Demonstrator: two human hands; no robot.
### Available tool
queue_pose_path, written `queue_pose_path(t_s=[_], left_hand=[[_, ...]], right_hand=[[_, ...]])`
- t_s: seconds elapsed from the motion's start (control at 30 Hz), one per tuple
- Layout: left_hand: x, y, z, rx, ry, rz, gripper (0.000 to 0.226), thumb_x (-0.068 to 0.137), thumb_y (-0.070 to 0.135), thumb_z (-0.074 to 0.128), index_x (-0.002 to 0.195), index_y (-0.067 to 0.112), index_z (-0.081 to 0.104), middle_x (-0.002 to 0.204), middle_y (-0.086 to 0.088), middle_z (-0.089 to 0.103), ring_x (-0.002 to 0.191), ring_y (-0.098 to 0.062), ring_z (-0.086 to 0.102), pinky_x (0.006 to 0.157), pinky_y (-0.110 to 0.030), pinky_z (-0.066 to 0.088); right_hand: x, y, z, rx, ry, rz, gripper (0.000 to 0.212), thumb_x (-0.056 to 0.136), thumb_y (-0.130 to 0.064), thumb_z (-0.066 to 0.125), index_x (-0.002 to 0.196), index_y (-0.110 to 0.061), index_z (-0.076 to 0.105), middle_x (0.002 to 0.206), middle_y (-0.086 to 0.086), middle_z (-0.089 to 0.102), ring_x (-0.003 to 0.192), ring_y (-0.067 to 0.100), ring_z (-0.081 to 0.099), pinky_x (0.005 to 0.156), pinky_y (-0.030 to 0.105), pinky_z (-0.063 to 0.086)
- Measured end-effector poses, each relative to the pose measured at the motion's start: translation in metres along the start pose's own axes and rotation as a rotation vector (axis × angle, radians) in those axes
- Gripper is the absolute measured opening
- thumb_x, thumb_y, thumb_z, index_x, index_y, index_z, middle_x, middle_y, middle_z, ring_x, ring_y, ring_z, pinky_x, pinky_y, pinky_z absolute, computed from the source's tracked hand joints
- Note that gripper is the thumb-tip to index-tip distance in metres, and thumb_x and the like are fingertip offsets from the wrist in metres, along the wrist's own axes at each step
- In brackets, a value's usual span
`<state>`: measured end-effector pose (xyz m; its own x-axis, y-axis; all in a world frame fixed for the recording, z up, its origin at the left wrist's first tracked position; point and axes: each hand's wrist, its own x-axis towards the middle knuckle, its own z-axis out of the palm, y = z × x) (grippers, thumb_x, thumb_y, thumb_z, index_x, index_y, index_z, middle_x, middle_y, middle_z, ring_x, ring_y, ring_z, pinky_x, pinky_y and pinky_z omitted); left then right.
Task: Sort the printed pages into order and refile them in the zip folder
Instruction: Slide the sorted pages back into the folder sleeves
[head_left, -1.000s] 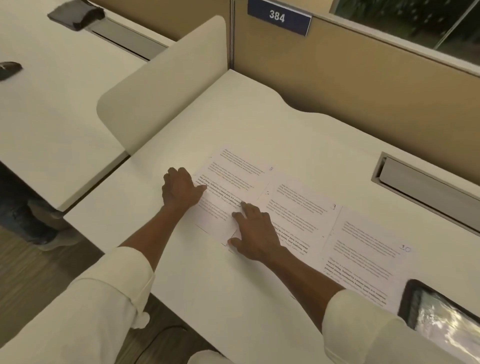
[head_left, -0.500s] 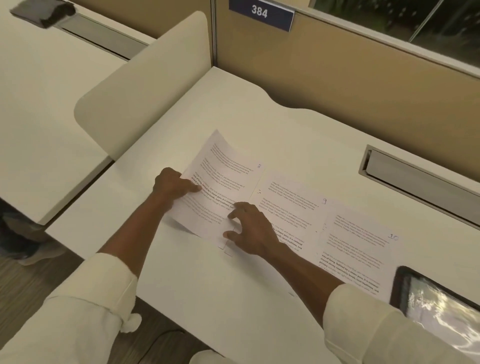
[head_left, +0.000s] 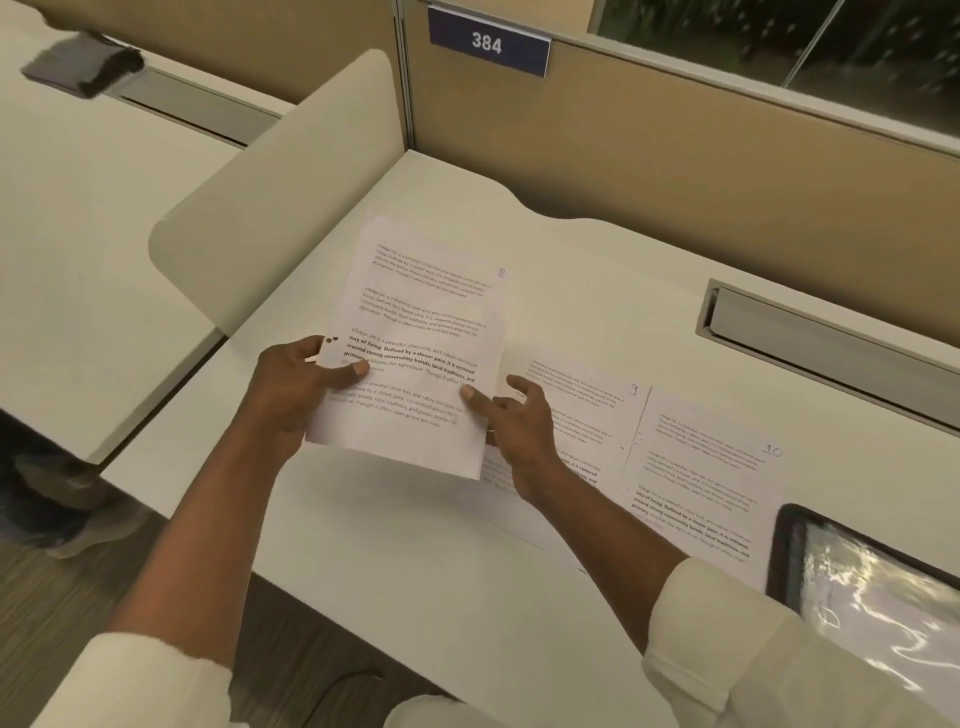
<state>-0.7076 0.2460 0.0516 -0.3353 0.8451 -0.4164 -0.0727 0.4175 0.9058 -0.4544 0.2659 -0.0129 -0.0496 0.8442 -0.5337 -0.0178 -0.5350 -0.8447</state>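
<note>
Left hand (head_left: 291, 389), right hand (head_left: 519, 431) pinching page 8 (head_left: 415, 312) — above white desk (head_left: 415, 545), tan partition (head_left: 675, 171) behind

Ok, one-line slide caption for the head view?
Left hand and right hand hold page 8 above the desk; page 9 and page 10 lie flat.

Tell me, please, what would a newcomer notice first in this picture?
The sheet marked 8 stands out at the centre, lifted in the left hand, the right hand touching its edge. To its right, sheet 9 and sheet 10 lie flat on the desk, beside the glossy zip folder at the lower right.
</note>
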Motion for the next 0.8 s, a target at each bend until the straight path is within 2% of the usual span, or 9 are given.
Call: queue_pose_path(t_s=[0.1,0.2,0.27,0.4,0.47,0.57,0.67,0.8], left_hand=[[-0.016,-0.003,0.009,-0.003,-0.065,0.006,0.043,0.075,0.005,0.091,0.116,0.006,0.077,0.109,-0.009,0.081,0.102,-0.032,0.078,0.1,-0.049,0.058],[-0.023,-0.016,0.023,0.034,-0.145,-0.011,0.042,0.074,0.007,0.091,0.114,0.005,0.078,0.108,-0.011,0.08,0.102,-0.035,0.077,0.101,-0.049,0.058],[-0.027,-0.026,0.038,0.051,-0.197,-0.034,0.04,0.076,0.005,0.089,0.114,0.0,0.074,0.106,-0.014,0.08,0.104,-0.038,0.076,0.097,-0.048,0.059],[-0.044,-0.045,0.084,0.086,-0.303,-0.072,0.041,0.078,0.012,0.088,0.113,-0.003,0.072,0.105,-0.017,0.08,0.098,-0.037,0.078,0.077,-0.037,0.061],[-0.058,-0.055,0.111,0.098,-0.34,-0.084,0.04,0.079,0.012,0.089,0.114,-0.001,0.073,0.105,-0.015,0.08,0.098,-0.035,0.078,0.08,-0.04,0.063],[-0.086,-0.07,0.152,0.114,-0.376,-0.07,0.039,0.081,0.008,0.088,0.117,0.006,0.075,0.106,-0.01,0.081,0.099,-0.031,0.079,0.093,-0.051,0.061],[-0.118,-0.081,0.191,0.131,-0.416,-0.031,0.038,0.083,0.003,0.086,0.119,0.01,0.075,0.105,-0.009,0.081,0.098,-0.029,0.079,0.094,-0.048,0.061],[-0.17,-0.095,0.245,0.185,-0.494,0.034,0.037,0.086,0.004,0.084,0.12,0.014,0.074,0.104,-0.006,0.082,0.096,-0.028,0.08,0.087,-0.043,0.063]], right_hand=[[-0.014,-0.009,-0.017,0.133,-0.06,0.011,0.047,0.082,-0.012,0.089,0.123,-0.007,0.067,0.107,0.004,0.081,0.099,0.023,0.078,0.094,0.047,0.062],[-0.031,-0.007,-0.05,0.073,-0.038,-0.05,0.032,0.085,-0.007,0.085,0.115,-0.007,0.073,0.107,0.003,0.081,0.099,0.023,0.078,0.094,0.046,0.062],[-0.044,-0.003,-0.078,0.046,-0.003,-0.078,0.031,0.086,-0.007,0.084,0.115,-0.007,0.074,0.108,0.003,0.081,0.1,0.023,0.078,0.092,0.044,0.062],[-0.078,0.014,-0.144,-0.052,0.025,-0.104,0.028,0.087,-0.008,0.084,0.113,-0.007,0.075,0.106,0.004,0.081,0.099,0.023,0.079,0.082,0.036,0.063],[-0.097,0.026,-0.178,-0.069,0.023,-0.074,0.029,0.086,-0.007,0.084,0.113,-0.005,0.074,0.108,0.005,0.081,0.1,0.025,0.078,0.084,0.04,0.063],[-0.129,0.044,-0.228,-0.101,0.005,-0.024,0.033,0.084,-0.007,0.085,0.116,-0.005,0.074,0.111,0.005,0.08,0.103,0.025,0.078,0.089,0.042,0.062],[-0.16,0.068,-0.271,-0.108,0.045,0.001,0.034,0.083,-0.008,0.086,0.113,-0.001,0.072,0.109,0.006,0.081,0.101,0.026,0.078,0.089,0.043,0.062],[-0.202,0.096,-0.325,-0.013,0.146,0.017,0.031,0.085,-0.01,0.085,0.112,-0.001,0.073,0.107,0.008,0.081,0.098,0.027,0.079,0.084,0.04,0.063]])
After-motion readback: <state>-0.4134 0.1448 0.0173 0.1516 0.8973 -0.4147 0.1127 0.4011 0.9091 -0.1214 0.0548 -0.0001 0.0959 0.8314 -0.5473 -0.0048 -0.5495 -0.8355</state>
